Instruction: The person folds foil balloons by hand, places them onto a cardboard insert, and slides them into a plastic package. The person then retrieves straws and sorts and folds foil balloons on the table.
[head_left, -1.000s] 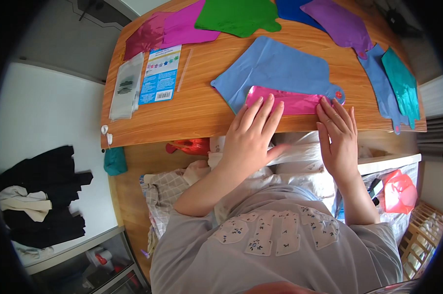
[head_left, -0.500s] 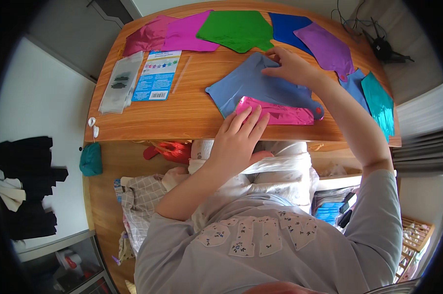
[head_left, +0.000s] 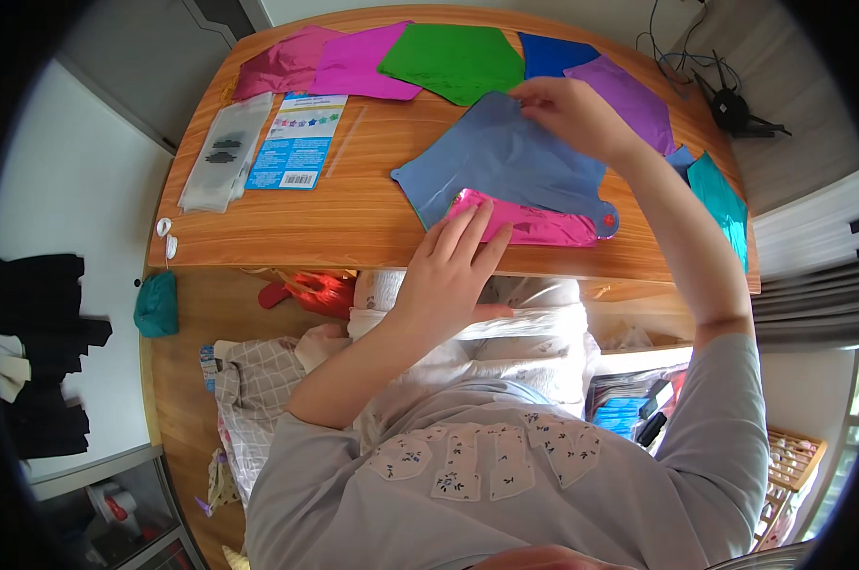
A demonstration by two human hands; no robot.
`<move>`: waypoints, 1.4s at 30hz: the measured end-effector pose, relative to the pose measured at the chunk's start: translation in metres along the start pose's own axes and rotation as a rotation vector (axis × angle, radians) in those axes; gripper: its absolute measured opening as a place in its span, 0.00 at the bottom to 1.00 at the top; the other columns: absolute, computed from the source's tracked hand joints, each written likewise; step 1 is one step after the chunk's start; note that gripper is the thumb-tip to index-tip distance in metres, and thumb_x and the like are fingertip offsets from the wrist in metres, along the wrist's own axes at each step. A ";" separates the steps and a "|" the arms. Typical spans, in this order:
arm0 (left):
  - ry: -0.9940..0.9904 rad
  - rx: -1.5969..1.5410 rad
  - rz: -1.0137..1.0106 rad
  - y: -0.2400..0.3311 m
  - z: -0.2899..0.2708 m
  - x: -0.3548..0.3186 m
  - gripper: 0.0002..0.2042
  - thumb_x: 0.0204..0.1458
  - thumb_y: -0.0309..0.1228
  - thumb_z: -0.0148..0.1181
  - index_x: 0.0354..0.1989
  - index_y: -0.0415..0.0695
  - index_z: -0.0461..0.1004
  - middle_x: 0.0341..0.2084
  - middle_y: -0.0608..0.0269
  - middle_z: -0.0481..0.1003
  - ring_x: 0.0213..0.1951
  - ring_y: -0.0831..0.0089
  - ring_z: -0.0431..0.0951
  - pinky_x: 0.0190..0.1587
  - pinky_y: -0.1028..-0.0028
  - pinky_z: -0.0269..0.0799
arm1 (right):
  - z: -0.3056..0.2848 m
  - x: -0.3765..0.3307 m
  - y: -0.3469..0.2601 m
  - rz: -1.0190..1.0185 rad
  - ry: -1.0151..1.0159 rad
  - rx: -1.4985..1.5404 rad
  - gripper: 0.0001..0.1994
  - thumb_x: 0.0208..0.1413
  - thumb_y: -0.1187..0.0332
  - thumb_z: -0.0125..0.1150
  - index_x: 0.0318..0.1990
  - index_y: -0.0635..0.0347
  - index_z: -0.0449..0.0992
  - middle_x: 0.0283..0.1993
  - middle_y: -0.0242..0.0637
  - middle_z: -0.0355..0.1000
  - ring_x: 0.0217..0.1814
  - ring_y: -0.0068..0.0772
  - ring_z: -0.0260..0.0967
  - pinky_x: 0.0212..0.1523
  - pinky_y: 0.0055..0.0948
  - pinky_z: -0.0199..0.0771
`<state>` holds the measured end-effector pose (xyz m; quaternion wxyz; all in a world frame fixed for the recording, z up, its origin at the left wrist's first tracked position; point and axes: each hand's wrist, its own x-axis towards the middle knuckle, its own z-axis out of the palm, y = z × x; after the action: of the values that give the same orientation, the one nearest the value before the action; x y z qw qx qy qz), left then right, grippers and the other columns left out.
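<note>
Near the front edge of the bench (head_left: 287, 226), before the seated person, lies a thin blue-grey sheet (head_left: 515, 152) with pointed corners, and along its near side runs a shiny pink strip (head_left: 548, 226) that looks like a part of the same sheet folded over. The left hand (head_left: 441, 283) lies palm down on the left end of this strip, its fingers fairly straight, slightly apart and closed on nothing. The right hand (head_left: 578, 119) reaches to the far corner, fingers bent and thumb close to them at the edge; whether they pinch the sheet or only touch it, I cannot tell. A round tab (head_left: 609, 219) with a red spot sticks out at the right end of the strip. The sheet looks very light and limp, smooth enough to slide on the wood, and likely to crease or tear if pulled hard. It seems best held by a corner or edge between thumb and finger, with a flat palm pinning the fold, which may otherwise spring open. Behind lie a green sheet (head_left: 453, 62), a dark blue sheet (head_left: 549, 59) and a purple sheet (head_left: 633, 106); to the left, a blue and white card (head_left: 289, 161) rests beside clear bags (head_left: 218, 166).
</note>
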<state>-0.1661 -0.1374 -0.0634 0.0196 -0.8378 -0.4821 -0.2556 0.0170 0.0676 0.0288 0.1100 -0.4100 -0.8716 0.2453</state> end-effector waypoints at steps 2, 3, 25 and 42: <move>-0.008 -0.007 -0.010 0.001 0.000 0.000 0.47 0.32 0.58 0.72 0.63 0.44 0.67 0.59 0.54 0.65 0.61 0.55 0.63 0.62 0.58 0.64 | 0.009 -0.028 -0.006 -0.127 0.098 -0.077 0.14 0.58 0.73 0.58 0.52 0.59 0.78 0.51 0.40 0.77 0.51 0.34 0.76 0.49 0.31 0.76; -0.018 -0.010 -0.020 0.001 0.001 -0.001 0.48 0.31 0.58 0.73 0.63 0.45 0.68 0.57 0.55 0.65 0.59 0.55 0.64 0.62 0.58 0.65 | 0.018 -0.043 -0.005 -0.391 0.193 -0.235 0.14 0.54 0.75 0.59 0.49 0.60 0.79 0.48 0.41 0.78 0.48 0.37 0.77 0.47 0.33 0.78; 0.140 -0.128 -0.018 -0.009 0.006 -0.012 0.29 0.41 0.49 0.73 0.44 0.44 0.67 0.48 0.53 0.68 0.48 0.52 0.74 0.52 0.56 0.75 | 0.069 -0.095 -0.003 -0.670 0.230 -0.284 0.16 0.45 0.74 0.60 0.44 0.62 0.81 0.42 0.39 0.79 0.47 0.41 0.77 0.45 0.36 0.80; 0.086 -0.223 -0.086 -0.030 -0.020 0.024 0.10 0.55 0.30 0.62 0.38 0.44 0.66 0.35 0.60 0.74 0.33 0.58 0.78 0.31 0.62 0.75 | 0.074 -0.097 0.011 -0.709 0.251 -0.304 0.18 0.41 0.74 0.62 0.44 0.58 0.82 0.46 0.35 0.79 0.51 0.40 0.76 0.48 0.38 0.80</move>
<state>-0.1887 -0.1078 -0.0414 -0.0638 -0.8016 -0.4849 -0.3439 0.0576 -0.0260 -0.0392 0.2314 -0.1222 -0.9651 0.0088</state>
